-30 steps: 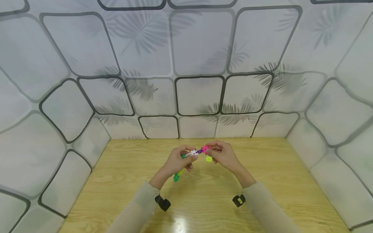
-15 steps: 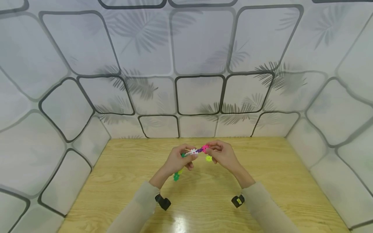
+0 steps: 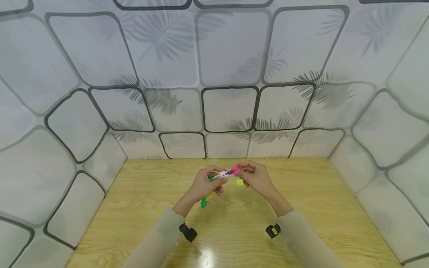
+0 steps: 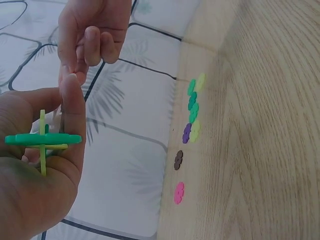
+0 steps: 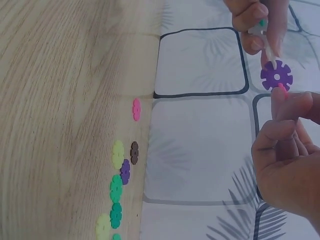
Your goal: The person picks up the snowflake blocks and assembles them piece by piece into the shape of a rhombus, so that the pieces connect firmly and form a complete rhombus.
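Note:
My left hand (image 3: 202, 185) holds a chain of snowflake-shaped plastic discs, thumb and fingers at its white disc (image 3: 222, 174). The chain's other end hangs below that palm, where a green disc (image 4: 45, 139) crosses a yellow disc (image 4: 43, 165) in the left wrist view. A purple disc (image 5: 276, 77) joins onto the white one and spans the gap between my hands. At its free edge, my right hand (image 3: 259, 180) pinches a pink disc (image 3: 236, 170), seen nearly edge-on as a pink piece in the right wrist view. Fingers partly cover the pink disc.
Loose discs lie in a rough row near the wooden table's back edge: pink (image 5: 136, 109), brown (image 5: 134, 153), purple (image 5: 125, 172), and several yellow and green ones. A patterned cloth wall (image 3: 228, 111) rises behind and on both sides.
Both hands stay almost in place. The pink disc has tilted slightly in the right fingers, and the chain's hanging green end has shifted a little to the right.

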`<state>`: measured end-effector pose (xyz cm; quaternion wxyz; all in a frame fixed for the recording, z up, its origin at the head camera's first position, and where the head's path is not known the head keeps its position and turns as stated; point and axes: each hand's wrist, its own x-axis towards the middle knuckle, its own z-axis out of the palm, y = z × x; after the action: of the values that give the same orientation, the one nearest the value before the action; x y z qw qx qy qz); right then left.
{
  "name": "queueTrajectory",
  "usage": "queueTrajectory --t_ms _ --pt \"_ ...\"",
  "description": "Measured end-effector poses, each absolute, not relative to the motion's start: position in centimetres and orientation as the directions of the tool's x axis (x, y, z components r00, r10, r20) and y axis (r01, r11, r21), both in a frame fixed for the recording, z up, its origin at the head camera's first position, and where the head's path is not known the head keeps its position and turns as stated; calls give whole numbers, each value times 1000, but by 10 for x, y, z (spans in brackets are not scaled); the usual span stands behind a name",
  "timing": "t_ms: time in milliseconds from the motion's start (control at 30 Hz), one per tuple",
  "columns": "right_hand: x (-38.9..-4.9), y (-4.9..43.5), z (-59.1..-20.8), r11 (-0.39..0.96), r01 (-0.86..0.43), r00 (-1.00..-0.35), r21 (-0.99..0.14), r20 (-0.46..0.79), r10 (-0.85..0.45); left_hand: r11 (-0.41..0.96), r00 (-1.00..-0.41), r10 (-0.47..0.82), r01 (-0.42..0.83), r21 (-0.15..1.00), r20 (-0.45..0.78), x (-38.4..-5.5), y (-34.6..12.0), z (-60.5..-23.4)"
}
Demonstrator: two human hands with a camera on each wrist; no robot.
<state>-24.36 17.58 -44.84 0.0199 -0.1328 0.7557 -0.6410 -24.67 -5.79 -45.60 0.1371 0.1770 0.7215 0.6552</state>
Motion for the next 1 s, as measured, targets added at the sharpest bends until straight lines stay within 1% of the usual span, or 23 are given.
queueTrajectory --t_ms 233,467,700,867,1000 --pt "-245 176 -447 157 -155 -971 -975 121 -207 76 -905 423 86 993 46 -246 -55 -456" --pt "-249 176 -452 177 -132 -980 -975 101 -174 82 -892 448 104 991 57 -244 -52 -460" --pt "-249 176 -452 172 -112 -985 -979 86 -150 39 -869 489 105 994 73 -242 -51 -459" --pt "-250 175 -452 175 -117 -982 -978 88 -166 24 -856 510 109 994 82 -241 -51 -457" --pt "-251 174 -454 169 -131 -976 -977 98 -193 73 -863 501 114 991 62 -240 -50 -455"
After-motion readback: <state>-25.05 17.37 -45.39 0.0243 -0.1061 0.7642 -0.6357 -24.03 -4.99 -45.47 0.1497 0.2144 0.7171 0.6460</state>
